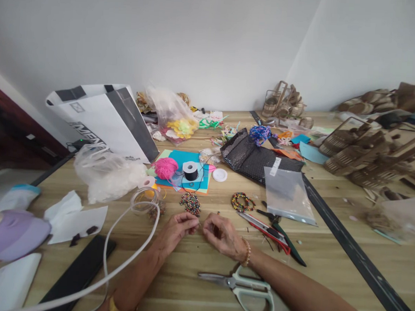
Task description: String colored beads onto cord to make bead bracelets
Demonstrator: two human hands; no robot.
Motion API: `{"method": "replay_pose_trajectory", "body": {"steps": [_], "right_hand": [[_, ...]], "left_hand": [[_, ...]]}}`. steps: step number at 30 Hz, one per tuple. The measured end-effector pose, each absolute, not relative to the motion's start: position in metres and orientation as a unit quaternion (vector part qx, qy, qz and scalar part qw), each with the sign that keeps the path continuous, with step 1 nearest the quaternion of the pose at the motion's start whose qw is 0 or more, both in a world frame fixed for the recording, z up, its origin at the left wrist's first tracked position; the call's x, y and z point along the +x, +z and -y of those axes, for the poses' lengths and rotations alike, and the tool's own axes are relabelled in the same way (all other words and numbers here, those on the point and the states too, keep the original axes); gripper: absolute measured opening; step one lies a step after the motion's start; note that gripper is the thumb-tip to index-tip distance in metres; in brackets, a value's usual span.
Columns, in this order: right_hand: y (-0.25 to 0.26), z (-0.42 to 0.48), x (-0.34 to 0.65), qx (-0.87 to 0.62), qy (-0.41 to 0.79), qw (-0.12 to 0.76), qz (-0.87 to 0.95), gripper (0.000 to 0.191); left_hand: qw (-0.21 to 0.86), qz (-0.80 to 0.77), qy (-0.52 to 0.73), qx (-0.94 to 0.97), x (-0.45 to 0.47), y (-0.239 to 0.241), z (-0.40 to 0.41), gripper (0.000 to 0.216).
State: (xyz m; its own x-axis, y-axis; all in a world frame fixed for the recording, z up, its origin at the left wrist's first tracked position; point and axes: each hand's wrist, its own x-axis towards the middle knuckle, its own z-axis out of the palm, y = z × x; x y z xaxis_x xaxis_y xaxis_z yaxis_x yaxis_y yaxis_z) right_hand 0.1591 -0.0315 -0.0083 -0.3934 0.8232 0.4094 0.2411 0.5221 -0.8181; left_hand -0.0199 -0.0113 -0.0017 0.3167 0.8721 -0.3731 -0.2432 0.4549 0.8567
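My left hand point(182, 227) is closed in a pinch, its fingertips pointing toward my other hand; what they hold is too small to make out. Close beside it, my right hand point(222, 234) has its fingers curled and pressed together, with their contents hidden. A pile of small multicoloured beads point(190, 204) lies just beyond the left fingertips. Behind the pile stands a white spool of black cord point(190, 172). Strung beaded bracelets point(242, 202) rest beyond my right hand. Scissors with pale handles point(244, 285) lie in front of my right wrist.
A red utility knife point(266, 230) and dark-green-handled pliers point(288, 243) lie right of my hands. A white cable point(132, 260) loops across the left side. Pink yarn point(165, 168) sits on coloured paper point(179, 155). Farther back are a black bubble mailer point(256, 160) and a white bag point(108, 122).
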Motion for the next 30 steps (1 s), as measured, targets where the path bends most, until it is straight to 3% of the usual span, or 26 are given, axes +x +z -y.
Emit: {"method": "replay_pose_trajectory", "body": {"steps": [30], "right_hand": [[-0.0056, 0.0319, 0.1591, -0.358, 0.348, 0.417, 0.760, 0.006]], "left_hand": [[0.732, -0.421, 0.376, 0.382, -0.0172, 0.0007, 0.0140, 0.024]]}}
